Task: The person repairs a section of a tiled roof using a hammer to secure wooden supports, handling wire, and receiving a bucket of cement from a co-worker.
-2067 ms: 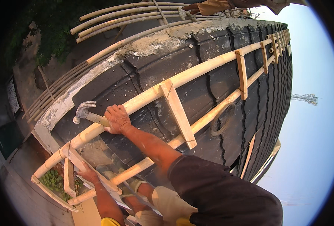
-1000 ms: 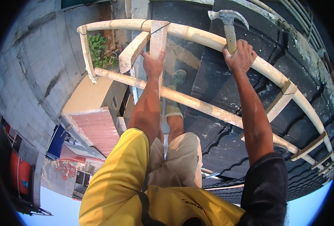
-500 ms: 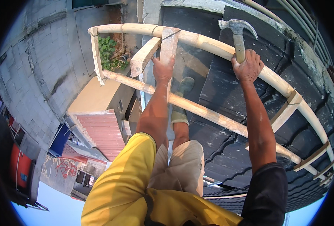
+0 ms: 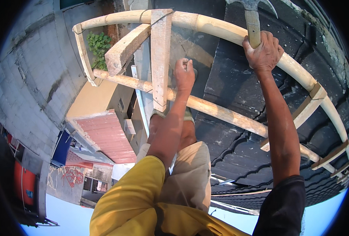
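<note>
My right hand (image 4: 264, 51) is shut on the wooden handle of a claw hammer (image 4: 253, 23) and rests against the upper bamboo pole (image 4: 217, 27) of a scaffold frame. The hammer's steel head points up at the picture's top edge. My left hand (image 4: 184, 74) is curled shut beside the right edge of an upright wooden slat (image 4: 160, 59), just above the lower bamboo pole (image 4: 221, 113). Whether something small sits between its fingers cannot be told. My legs in beige trousers (image 4: 190, 173) hang below the frame.
Dark roof tiles (image 4: 237, 82) lie behind the frame. A slanted wooden brace (image 4: 124, 47) and short cross pieces (image 4: 313, 101) join the poles. Far below are a grey block wall (image 4: 29, 82), a red-roofed building (image 4: 109, 137) and a green plant (image 4: 99, 45).
My left hand has come off the face of the slat and now sits curled at its right edge, slightly lower. My right hand stays on the hammer at the upper pole.
</note>
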A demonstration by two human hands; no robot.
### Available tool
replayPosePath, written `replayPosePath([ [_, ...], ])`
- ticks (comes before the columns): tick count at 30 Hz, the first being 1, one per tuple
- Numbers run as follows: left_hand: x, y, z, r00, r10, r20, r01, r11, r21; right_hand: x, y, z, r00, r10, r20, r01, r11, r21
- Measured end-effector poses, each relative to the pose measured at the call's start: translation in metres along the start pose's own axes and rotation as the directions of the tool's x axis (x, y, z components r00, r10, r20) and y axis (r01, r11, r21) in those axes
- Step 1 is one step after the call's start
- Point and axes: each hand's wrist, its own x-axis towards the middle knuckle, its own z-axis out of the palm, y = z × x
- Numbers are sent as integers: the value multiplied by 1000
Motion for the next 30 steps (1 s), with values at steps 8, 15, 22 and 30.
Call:
replayPosePath([
  [8,132,-159,79,942,-254,-217,298,933,201,4,-1,12,991,-96,-89,96,995,-3],
  [15,150,-162,100,941,-210,-267,299,886,354,0,4,12,991,-111,-70,110,994,-29],
  [22,152,-173,95,972,-85,-220,173,892,418,-2,1,10,990,-117,-78,117,993,-5],
  [30,92,-54,38,914,-180,364,-59,828,557,4,-4,0,996,-75,-38,74,997,-11],
])
